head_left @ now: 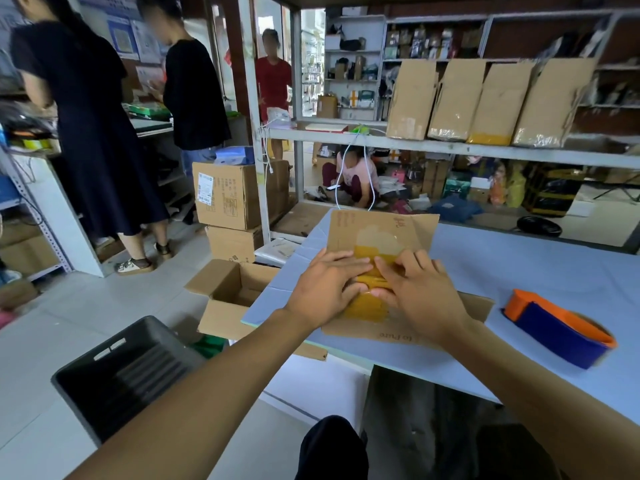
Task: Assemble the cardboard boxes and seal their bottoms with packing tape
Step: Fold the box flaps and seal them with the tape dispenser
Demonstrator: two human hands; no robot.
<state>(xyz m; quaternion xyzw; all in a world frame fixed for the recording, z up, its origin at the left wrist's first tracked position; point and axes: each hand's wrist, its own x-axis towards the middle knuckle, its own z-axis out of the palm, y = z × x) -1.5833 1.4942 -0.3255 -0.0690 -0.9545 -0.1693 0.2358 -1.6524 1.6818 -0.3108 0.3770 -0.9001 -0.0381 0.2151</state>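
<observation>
Shelving and stacked cartons fill a busy stockroom behind a pale blue table. At far left two people in dark clothes stand by a counter; below them a grey crate sits on the floor, and just right of it an open carton stands against the table's corner. On the table lies a box, its flaps shut and a strip of yellow tape along the seam. The left hand lies flat on the tape, fingers spread, gripping nothing. The right hand presses beside it, fingers bent, tips touching the tape. Farther right, apart from the box, rests an orange and blue dispenser
</observation>
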